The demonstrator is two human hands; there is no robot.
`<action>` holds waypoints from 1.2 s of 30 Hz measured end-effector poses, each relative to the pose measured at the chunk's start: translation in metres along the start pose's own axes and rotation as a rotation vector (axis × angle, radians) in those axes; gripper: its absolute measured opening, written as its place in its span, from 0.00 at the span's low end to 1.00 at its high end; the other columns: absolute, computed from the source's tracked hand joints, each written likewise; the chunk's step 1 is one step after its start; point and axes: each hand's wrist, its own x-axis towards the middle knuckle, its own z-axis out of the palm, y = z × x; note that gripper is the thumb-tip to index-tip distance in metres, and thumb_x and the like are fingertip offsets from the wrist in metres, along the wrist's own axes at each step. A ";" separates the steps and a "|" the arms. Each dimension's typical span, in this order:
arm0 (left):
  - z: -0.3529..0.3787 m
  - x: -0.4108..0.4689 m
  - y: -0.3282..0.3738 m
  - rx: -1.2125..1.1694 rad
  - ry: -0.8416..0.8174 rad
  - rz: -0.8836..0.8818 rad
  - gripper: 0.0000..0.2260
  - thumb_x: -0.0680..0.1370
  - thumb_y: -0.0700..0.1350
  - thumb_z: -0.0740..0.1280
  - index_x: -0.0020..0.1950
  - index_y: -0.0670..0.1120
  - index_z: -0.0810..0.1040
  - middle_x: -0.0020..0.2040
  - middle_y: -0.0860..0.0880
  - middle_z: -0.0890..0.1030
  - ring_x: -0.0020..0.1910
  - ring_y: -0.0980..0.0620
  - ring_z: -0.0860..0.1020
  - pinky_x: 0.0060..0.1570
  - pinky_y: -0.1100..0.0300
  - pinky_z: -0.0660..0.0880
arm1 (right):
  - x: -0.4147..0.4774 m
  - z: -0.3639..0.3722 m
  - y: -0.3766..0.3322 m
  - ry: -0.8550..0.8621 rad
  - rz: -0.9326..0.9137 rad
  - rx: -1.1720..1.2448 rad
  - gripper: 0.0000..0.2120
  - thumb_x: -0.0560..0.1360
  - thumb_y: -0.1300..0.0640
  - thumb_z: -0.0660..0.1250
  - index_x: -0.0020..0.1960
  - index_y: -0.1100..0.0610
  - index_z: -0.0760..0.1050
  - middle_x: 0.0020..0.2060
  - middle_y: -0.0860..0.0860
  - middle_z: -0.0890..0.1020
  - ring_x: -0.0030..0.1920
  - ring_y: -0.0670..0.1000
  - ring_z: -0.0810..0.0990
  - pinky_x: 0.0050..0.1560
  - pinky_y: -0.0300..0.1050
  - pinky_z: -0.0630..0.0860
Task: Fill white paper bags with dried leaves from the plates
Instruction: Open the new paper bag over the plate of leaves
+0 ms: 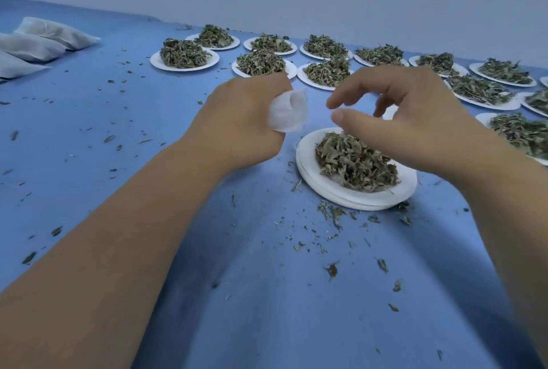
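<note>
Crumbs of leaf [332, 269] lie on the blue cloth [207, 294] low in the frame. Just past them, in the middle, sits the closest plate [305, 161] with its pile of dried leaves [355, 167]. Your right hand [409, 128] hangs over that pile, fingers bent loose, holding nothing. Your left hand [237, 125] pinches a small white paper bag [287, 115], just left of the right fingertips [335, 103]; its mouth seems to face them. So scoop down, then go left. More full plates [184, 68] wait further back, and stuffed bags [56, 32] lie at upper left.
</note>
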 end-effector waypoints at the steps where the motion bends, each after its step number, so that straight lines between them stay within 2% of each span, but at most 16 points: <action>1: 0.002 0.000 0.001 0.019 -0.047 -0.010 0.12 0.69 0.43 0.66 0.46 0.58 0.69 0.37 0.57 0.74 0.40 0.47 0.74 0.33 0.58 0.68 | -0.004 -0.006 0.009 -0.099 0.037 -0.089 0.12 0.74 0.41 0.71 0.57 0.37 0.79 0.54 0.28 0.76 0.47 0.28 0.75 0.44 0.25 0.68; 3: 0.008 0.000 0.007 0.061 -0.135 -0.004 0.14 0.69 0.43 0.67 0.49 0.59 0.69 0.39 0.55 0.74 0.43 0.44 0.74 0.35 0.56 0.70 | -0.012 -0.011 0.025 -0.304 0.112 -0.166 0.24 0.70 0.34 0.71 0.65 0.32 0.72 0.59 0.23 0.71 0.55 0.22 0.68 0.53 0.29 0.66; 5: 0.011 0.001 0.013 0.092 -0.173 0.014 0.15 0.70 0.44 0.68 0.52 0.58 0.71 0.42 0.54 0.75 0.45 0.43 0.75 0.38 0.54 0.71 | -0.018 -0.006 0.036 -0.397 0.110 -0.194 0.31 0.70 0.30 0.70 0.70 0.30 0.67 0.62 0.24 0.71 0.59 0.27 0.69 0.58 0.31 0.65; 6: 0.012 0.002 0.016 0.106 -0.175 0.019 0.14 0.70 0.44 0.67 0.53 0.56 0.71 0.42 0.53 0.75 0.45 0.43 0.74 0.37 0.54 0.69 | -0.019 -0.002 0.040 -0.405 0.090 -0.211 0.32 0.70 0.30 0.71 0.71 0.30 0.65 0.61 0.23 0.70 0.59 0.27 0.69 0.57 0.28 0.64; 9: 0.007 0.008 0.021 0.149 -0.172 0.017 0.13 0.69 0.44 0.67 0.52 0.52 0.72 0.41 0.52 0.75 0.43 0.43 0.73 0.32 0.59 0.64 | -0.018 0.005 0.042 -0.316 0.044 -0.238 0.25 0.73 0.39 0.72 0.69 0.34 0.72 0.49 0.21 0.72 0.49 0.20 0.68 0.47 0.19 0.64; 11: 0.004 0.018 0.025 0.184 -0.192 0.029 0.12 0.69 0.42 0.66 0.51 0.50 0.71 0.42 0.49 0.75 0.41 0.43 0.74 0.31 0.58 0.66 | -0.017 0.004 0.045 -0.242 0.041 -0.209 0.18 0.73 0.43 0.74 0.63 0.36 0.76 0.44 0.21 0.75 0.47 0.21 0.71 0.44 0.19 0.66; 13: 0.003 0.028 0.031 0.218 -0.220 0.035 0.12 0.69 0.40 0.66 0.50 0.49 0.69 0.41 0.48 0.74 0.39 0.45 0.74 0.30 0.58 0.66 | -0.018 0.003 0.048 -0.188 0.050 -0.179 0.15 0.73 0.45 0.74 0.59 0.35 0.78 0.47 0.24 0.78 0.50 0.27 0.75 0.45 0.24 0.69; 15: 0.004 0.033 0.036 0.222 -0.218 0.023 0.13 0.69 0.40 0.67 0.49 0.49 0.68 0.40 0.48 0.74 0.38 0.45 0.74 0.30 0.59 0.64 | -0.020 0.001 0.050 -0.130 0.059 -0.141 0.14 0.72 0.44 0.75 0.57 0.35 0.79 0.50 0.29 0.81 0.52 0.30 0.76 0.47 0.24 0.70; 21: 0.017 0.016 0.027 0.208 -0.239 0.018 0.15 0.69 0.46 0.69 0.52 0.53 0.67 0.41 0.49 0.74 0.41 0.41 0.74 0.32 0.56 0.66 | -0.021 -0.005 0.049 0.012 0.093 -0.078 0.11 0.71 0.42 0.74 0.51 0.32 0.79 0.51 0.22 0.76 0.51 0.22 0.72 0.45 0.21 0.65; 26: 0.009 0.017 0.024 0.306 -0.197 0.066 0.14 0.70 0.46 0.69 0.51 0.50 0.69 0.40 0.49 0.74 0.40 0.42 0.73 0.31 0.57 0.60 | -0.021 -0.005 0.040 0.093 0.063 -0.028 0.11 0.73 0.47 0.75 0.52 0.37 0.79 0.46 0.30 0.81 0.48 0.31 0.77 0.51 0.31 0.71; 29: 0.012 0.016 0.032 0.314 -0.210 0.086 0.12 0.71 0.45 0.69 0.49 0.50 0.68 0.37 0.51 0.71 0.35 0.49 0.70 0.30 0.59 0.57 | -0.020 0.000 0.034 0.073 0.049 -0.036 0.11 0.72 0.46 0.75 0.53 0.36 0.80 0.47 0.32 0.82 0.44 0.41 0.81 0.51 0.37 0.76; 31: 0.014 0.015 0.037 0.329 -0.213 0.102 0.13 0.71 0.44 0.69 0.49 0.50 0.67 0.36 0.51 0.70 0.33 0.53 0.66 0.30 0.59 0.56 | -0.021 0.003 0.032 0.049 0.038 -0.065 0.11 0.73 0.46 0.75 0.54 0.35 0.80 0.46 0.30 0.81 0.42 0.42 0.81 0.51 0.34 0.75; 33: 0.016 0.014 0.041 0.331 -0.203 0.120 0.13 0.70 0.44 0.69 0.48 0.51 0.66 0.36 0.51 0.69 0.33 0.52 0.65 0.29 0.58 0.55 | -0.021 0.006 0.030 0.042 0.016 -0.101 0.12 0.74 0.49 0.75 0.56 0.38 0.81 0.46 0.28 0.79 0.44 0.35 0.79 0.49 0.26 0.69; 34: 0.016 0.013 0.043 0.331 -0.205 0.131 0.14 0.70 0.44 0.68 0.47 0.51 0.64 0.36 0.52 0.69 0.32 0.52 0.65 0.29 0.58 0.55 | -0.020 0.007 0.028 0.050 0.002 -0.109 0.12 0.75 0.52 0.75 0.57 0.40 0.82 0.47 0.30 0.80 0.46 0.33 0.78 0.49 0.24 0.67; 36: 0.018 0.012 0.048 0.316 -0.206 0.151 0.14 0.70 0.44 0.68 0.45 0.52 0.62 0.35 0.52 0.67 0.31 0.54 0.64 0.29 0.57 0.54 | -0.018 0.007 0.026 0.060 -0.025 -0.103 0.13 0.75 0.57 0.74 0.57 0.44 0.83 0.49 0.38 0.81 0.47 0.35 0.77 0.47 0.25 0.67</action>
